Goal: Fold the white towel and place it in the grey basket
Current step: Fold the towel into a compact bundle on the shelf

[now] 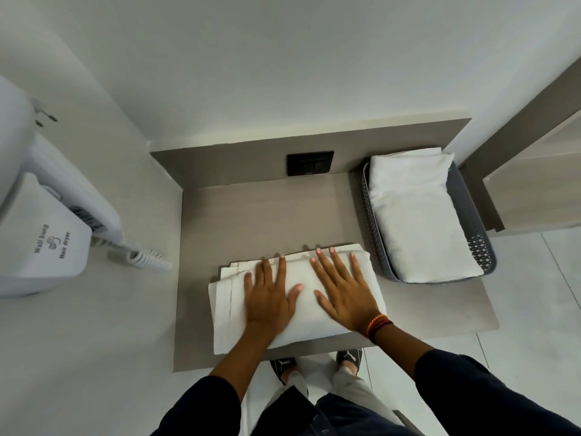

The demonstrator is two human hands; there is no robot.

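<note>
Both hands, left hand [268,297] and right hand [344,295], lie flat and unclenched, gripping nothing, on the folded white towel [301,313] at the shelf's [267,209] near edge, apparently flattening its layers before transfer to the grey basket [372,221] at far right.

Left hand [268,297] flat, palm down; right hand [342,291] likewise, fingers [323,265] spread.

The white wall-mounted hair dryer [47,215] is cut by the left edge. The perforated grey plastic basket [371,215] is mostly hidden under a folded white towel [418,215].
</note>
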